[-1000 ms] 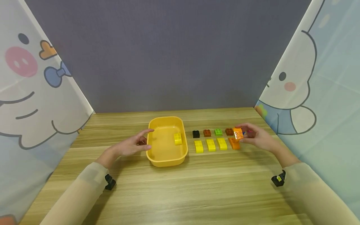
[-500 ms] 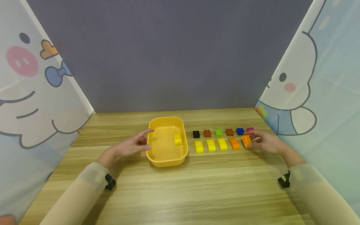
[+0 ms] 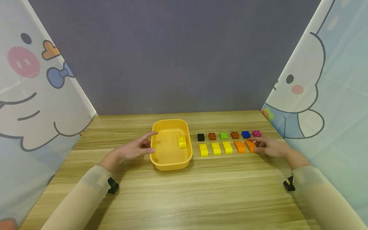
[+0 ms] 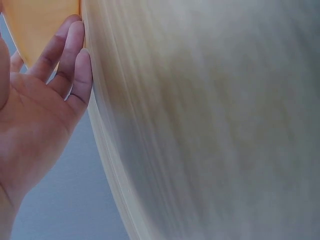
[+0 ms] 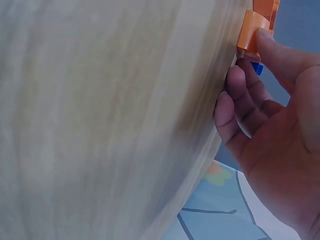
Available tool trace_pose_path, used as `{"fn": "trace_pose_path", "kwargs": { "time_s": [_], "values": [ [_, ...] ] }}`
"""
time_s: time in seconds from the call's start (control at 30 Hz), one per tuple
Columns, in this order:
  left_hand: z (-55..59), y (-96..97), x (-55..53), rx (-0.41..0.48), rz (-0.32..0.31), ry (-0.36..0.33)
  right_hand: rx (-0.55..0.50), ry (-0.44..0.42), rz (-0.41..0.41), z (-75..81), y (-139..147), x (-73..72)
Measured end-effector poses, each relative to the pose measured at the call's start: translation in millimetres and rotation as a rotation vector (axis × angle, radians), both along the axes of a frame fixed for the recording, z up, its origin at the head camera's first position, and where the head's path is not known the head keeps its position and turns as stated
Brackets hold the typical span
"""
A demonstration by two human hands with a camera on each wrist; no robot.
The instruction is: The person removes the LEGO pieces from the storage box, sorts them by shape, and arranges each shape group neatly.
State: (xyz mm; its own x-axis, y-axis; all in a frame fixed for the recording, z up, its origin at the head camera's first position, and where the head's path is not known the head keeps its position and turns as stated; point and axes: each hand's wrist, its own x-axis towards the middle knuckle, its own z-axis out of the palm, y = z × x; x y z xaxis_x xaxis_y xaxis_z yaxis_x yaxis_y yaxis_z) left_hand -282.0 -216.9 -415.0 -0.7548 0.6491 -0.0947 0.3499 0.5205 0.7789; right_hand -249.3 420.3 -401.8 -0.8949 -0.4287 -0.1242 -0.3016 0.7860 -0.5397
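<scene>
My right hand is at the right end of the front row of toy bricks. Its thumb and fingers pinch an orange toy brick, which lies beside another orange brick. In the right wrist view the thumb presses the held orange brick, and the other fingers curl loosely near the tabletop. My left hand rests at the left rim of a yellow tray, index finger and thumb spread over that edge. Inside the tray sits one yellow brick. The left wrist view shows relaxed fingers beside the tray wall.
Three yellow bricks continue the front row to the left. Behind runs a row of smaller bricks: black, brown, green, another brown, blue and pink. Fabric walls enclose the wooden table.
My right hand has carried the orange brick rightward and down to the table, to the right of the other orange brick. The left hand and tray have stayed in place.
</scene>
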Motion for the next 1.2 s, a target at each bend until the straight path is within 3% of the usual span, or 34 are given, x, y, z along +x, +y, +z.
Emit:
{"fn": "trace_pose_path", "kwargs": {
  "time_s": [0.57, 1.0, 1.2],
  "values": [
    [-2.1, 0.4, -0.3, 0.001, 0.007, 0.0, 0.009, 0.02, 0.008, -3.8, 2.8, -1.3],
    [-2.4, 0.5, -1.7, -0.012, 0.021, -0.004, -0.013, 0.004, -0.003, -1.3, 2.9, 1.0],
    [-1.2, 0.6, -1.4, -0.013, 0.018, 0.002, -0.026, 0.038, -0.031, 2.8, 2.6, 3.3]
  ]
}}
